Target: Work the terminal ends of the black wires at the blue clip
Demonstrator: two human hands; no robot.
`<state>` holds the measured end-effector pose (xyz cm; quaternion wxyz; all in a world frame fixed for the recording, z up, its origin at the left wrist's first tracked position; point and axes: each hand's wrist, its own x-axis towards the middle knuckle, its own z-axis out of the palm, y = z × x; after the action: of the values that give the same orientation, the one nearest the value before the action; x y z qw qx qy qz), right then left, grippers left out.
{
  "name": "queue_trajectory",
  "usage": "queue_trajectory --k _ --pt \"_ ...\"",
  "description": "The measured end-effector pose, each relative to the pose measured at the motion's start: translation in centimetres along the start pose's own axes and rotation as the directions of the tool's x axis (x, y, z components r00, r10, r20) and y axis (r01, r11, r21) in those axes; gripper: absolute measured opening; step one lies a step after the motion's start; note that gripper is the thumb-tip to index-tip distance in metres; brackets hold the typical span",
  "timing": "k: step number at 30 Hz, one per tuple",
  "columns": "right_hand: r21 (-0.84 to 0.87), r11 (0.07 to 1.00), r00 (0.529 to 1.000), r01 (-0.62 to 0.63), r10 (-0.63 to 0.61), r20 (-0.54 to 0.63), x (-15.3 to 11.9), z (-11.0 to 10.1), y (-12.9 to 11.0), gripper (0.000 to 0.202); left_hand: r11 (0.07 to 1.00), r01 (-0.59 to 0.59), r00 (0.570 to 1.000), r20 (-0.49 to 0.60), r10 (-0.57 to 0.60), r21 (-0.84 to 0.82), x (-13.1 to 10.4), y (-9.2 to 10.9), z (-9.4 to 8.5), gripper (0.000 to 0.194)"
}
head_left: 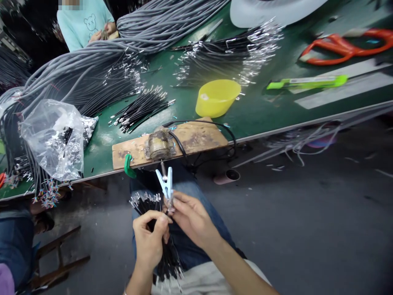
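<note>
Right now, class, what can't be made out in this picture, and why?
All in the head view:
- Black wires: middle of the bundle, hidden by the left hand.
- Blue clip: lower end, hidden at the fingers of the right hand.
- Green tool: label print, too small and blurred.
- White object: full shape, cut off by the top edge.

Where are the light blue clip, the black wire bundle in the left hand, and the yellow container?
Light blue clip (167, 190): head view, where its two arms meet.
Black wire bundle (168, 259): head view, the wires' lower stretch.
Yellow container (215, 102): head view, its side wall.
</note>
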<state>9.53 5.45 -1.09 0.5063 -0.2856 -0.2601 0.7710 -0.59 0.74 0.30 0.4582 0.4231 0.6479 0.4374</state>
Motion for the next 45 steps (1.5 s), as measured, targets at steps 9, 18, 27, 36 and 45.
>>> queue_trajectory --k 9,18,27,36,45 --pt "-0.298 0.952 0.995 0.072 -0.091 -0.049 0.0 -0.7 -0.5 0.022 0.979 -0.092 0.987 -0.116 0.114 0.184 -0.3 1.0 0.2 0.018" --pt "-0.762 0.227 0.576 0.607 -0.785 0.225 -0.2 -0.1 0.1 0.017 0.907 -0.191 0.918 -0.258 0.300 0.375 -1.0 1.3 1.1 0.012" --pt "-0.559 0.565 0.756 0.607 -0.628 0.187 -0.8 -0.7 -0.3 0.004 0.901 -0.212 0.899 -0.286 0.332 0.379 0.2 2.6 0.6 0.008" --pt "-0.279 0.882 0.920 0.380 -0.327 0.218 0.3 -1.0 -1.1 0.023 0.986 -0.153 0.988 0.047 0.150 0.062 1.1 1.4 -1.1 0.013" --pt "-0.024 0.969 0.939 -0.246 0.245 0.241 2.0 -1.5 -2.3 0.036 0.957 -0.281 0.958 0.074 0.276 0.068 1.6 2.6 -1.1 0.002"
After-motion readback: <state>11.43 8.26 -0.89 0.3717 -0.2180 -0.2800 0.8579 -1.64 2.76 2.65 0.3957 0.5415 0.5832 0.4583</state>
